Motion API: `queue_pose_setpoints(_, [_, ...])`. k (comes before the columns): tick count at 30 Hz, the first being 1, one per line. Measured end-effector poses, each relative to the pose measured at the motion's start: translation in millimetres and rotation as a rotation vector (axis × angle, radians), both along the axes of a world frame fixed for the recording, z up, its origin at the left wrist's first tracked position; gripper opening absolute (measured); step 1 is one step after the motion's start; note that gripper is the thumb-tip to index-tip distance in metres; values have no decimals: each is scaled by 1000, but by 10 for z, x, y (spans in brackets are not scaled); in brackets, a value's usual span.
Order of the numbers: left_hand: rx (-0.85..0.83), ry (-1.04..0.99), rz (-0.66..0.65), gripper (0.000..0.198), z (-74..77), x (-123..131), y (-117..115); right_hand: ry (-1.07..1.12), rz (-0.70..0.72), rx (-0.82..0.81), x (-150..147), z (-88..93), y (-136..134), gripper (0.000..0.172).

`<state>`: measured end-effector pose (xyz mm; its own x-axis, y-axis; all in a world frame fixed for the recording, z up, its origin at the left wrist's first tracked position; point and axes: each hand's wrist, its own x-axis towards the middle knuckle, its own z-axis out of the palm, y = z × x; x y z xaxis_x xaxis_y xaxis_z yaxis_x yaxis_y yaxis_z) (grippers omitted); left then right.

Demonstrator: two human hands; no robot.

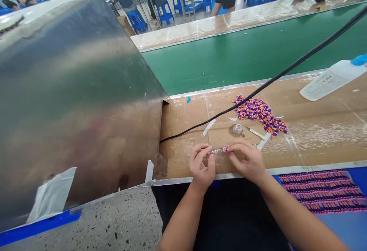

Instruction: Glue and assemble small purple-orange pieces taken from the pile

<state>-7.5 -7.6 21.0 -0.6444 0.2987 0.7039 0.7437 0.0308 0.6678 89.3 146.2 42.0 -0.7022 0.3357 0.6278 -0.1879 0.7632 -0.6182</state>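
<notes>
My left hand (202, 164) rests at the near edge of the cardboard-covered bench (315, 136), fingers curled and pinched on something thin and clear I cannot make out. My right hand (246, 158) is beside it, its fingertips pinched on a small pink-purple piece (225, 149). Just beyond the hands lie a small clear round cap (237, 129), a small pale-handled blade tool (255, 132) and a pile of purple and orange small parts (259, 113).
A large shiny metal housing (74, 102) fills the left. A black cable (258, 88) crosses the bench. A green conveyor belt (243, 52) runs behind. A white bottle (329, 79) lies far right. A blue tray of purple-orange rows (323, 190) sits near right. People stand at the back.
</notes>
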Motion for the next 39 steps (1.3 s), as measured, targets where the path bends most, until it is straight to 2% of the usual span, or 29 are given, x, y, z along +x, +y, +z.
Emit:
queue_pose_setpoints(4, [26, -53, 34, 18, 6, -17, 34, -291, 194, 304, 115, -66, 364, 18])
queue_pose_setpoints(6, [23, -37, 27, 19, 25, -15, 47, -365, 233, 457, 141, -120, 409, 18])
queue_pose_setpoints(8, [17, -21, 34, 19, 55, 0, 7, -387, 244, 509, 161, -171, 391, 18])
queue_pose_setpoints(11, [-37, 11, 72, 20, 109, 49, -229, -353, 229, 388, 228, -209, 361, 23])
queue_pose_setpoints(14, [-124, 110, 142, 24, 152, 106, -659, -302, 205, 210, 333, -209, 376, 44])
queue_pose_setpoints(16, [-176, 167, 211, 24, 158, 128, -971, -291, 200, 159, 386, -206, 385, 47])
queue_pose_setpoints(19, [-237, 194, 286, 23, 140, 121, -1316, -288, 203, 148, 396, -211, 375, 38])
queue_pose_setpoints(21, [-254, 206, 310, 21, 135, 105, -1395, -304, 205, 125, 365, -212, 369, 24])
queue_pose_setpoints(23, [-273, 214, 305, 19, 156, 105, -1332, -325, 215, 73, 334, -196, 368, 11])
queue_pose_setpoints(25, [-292, 193, 234, 19, 203, 138, -1148, -340, 226, -39, 323, -156, 354, 13])
queue_pose_setpoints(29, [-229, 82, -51, 17, 324, 294, -612, -331, 213, -443, 364, -34, 191, 19])
queue_pose_setpoints(32, [-156, 38, -174, 16, 386, 409, -279, -257, 236, -666, 408, 44, -45, 22])
queue_pose_setpoints(35, [-99, 23, -178, 21, 422, 470, -120, -124, 166, -688, 434, 126, -265, 11])
queue_pose_setpoints(37, [-90, 13, -154, 24, 447, 488, -98, -46, 89, -605, 440, 200, -361, 7])
queue_pose_setpoints(39, [-103, 12, -135, 24, 476, 501, -112, 3, 47, -498, 442, 286, -412, 14])
